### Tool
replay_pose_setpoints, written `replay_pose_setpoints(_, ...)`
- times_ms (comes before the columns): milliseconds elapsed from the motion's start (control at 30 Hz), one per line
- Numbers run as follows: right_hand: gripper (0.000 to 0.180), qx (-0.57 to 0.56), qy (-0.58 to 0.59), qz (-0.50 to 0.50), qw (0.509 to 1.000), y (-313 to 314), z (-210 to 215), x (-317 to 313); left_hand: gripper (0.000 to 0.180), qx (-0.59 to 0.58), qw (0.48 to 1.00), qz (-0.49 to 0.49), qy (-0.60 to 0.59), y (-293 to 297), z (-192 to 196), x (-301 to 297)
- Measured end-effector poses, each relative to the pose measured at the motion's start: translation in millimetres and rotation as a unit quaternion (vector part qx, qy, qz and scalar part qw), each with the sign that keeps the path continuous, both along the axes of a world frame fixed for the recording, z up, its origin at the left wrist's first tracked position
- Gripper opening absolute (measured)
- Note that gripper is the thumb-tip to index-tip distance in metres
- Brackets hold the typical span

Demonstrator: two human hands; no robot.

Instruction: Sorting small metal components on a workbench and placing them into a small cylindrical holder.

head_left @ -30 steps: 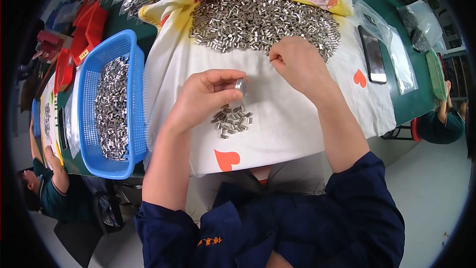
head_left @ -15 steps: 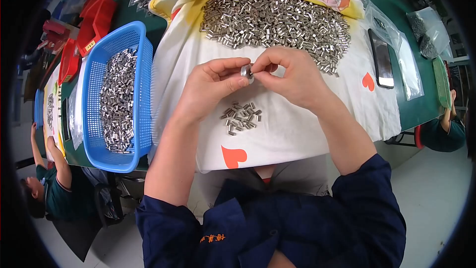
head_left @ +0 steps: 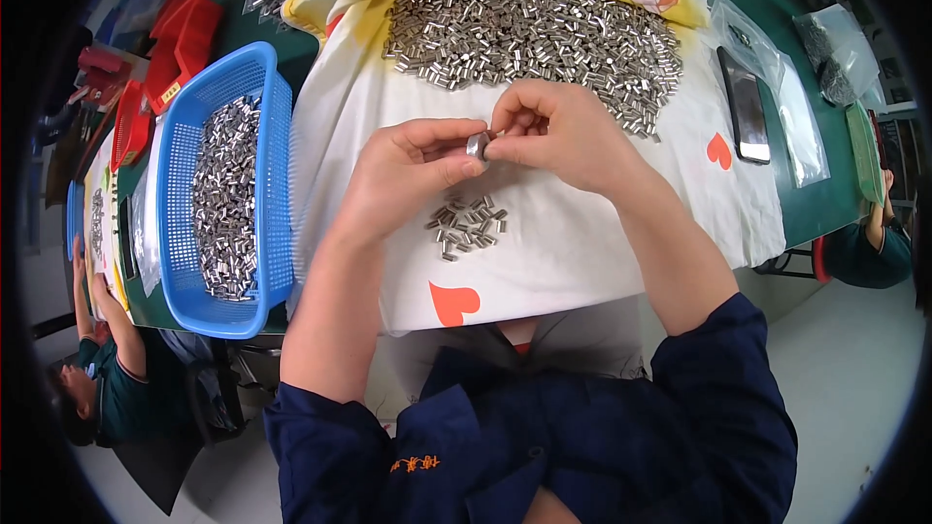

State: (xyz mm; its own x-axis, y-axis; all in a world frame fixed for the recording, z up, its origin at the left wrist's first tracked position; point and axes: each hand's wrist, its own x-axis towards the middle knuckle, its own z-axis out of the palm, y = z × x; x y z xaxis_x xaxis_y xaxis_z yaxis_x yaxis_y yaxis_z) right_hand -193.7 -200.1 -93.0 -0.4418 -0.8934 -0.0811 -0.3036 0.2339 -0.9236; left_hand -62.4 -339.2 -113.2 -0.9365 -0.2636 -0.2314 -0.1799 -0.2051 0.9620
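Observation:
My left hand point(head_left: 413, 175) and my right hand point(head_left: 563, 131) meet above a white cloth point(head_left: 573, 243) with orange hearts. Together they pinch a small metal cylinder point(head_left: 477, 146) between their fingertips. Just below the hands lies a small heap of short metal tubes point(head_left: 468, 225). A large pile of the same metal tubes point(head_left: 529, 29) covers the far part of the cloth, right behind my right hand.
A blue plastic basket point(head_left: 270, 116) holding metal tubes stands to the left. Red trays point(head_left: 180, 39) lie far left. A dark phone point(head_left: 746, 107) and clear bags point(head_left: 806, 126) lie on the green table at right. Other people sit at lower left point(head_left: 97, 378) and right point(head_left: 869, 243).
My right hand came back from the big pile and joined my left hand; both now hold the small metal piece a little farther from me.

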Motion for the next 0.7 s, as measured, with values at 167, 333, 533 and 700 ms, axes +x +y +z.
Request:
replay_pose_setpoints(167,0.011,-0.028,0.209,-0.129,0.969,7.8,-2.8,-30.9,0.031,0.016,0.999,-0.042,-0.025,1.5,1.5,1.7)
replay_pose_setpoints(333,0.01,0.029,0.397,-0.092,0.913,5.9,-19.8,-30.6,0.031,0.016,0.997,-0.069,-0.014,3.7,-1.6,0.3)
replay_pose_setpoints(533,0.008,0.034,0.42,-0.067,0.904,1.3,-25.4,-26.0,0.03,0.006,0.998,-0.063,-0.014,2.9,-1.0,-0.5)
replay_pose_setpoints(700,0.006,0.05,0.417,-0.06,0.905,1.1,-22.3,-21.9,0.03,0.014,0.998,-0.06,-0.004,3.2,-0.3,-0.6)
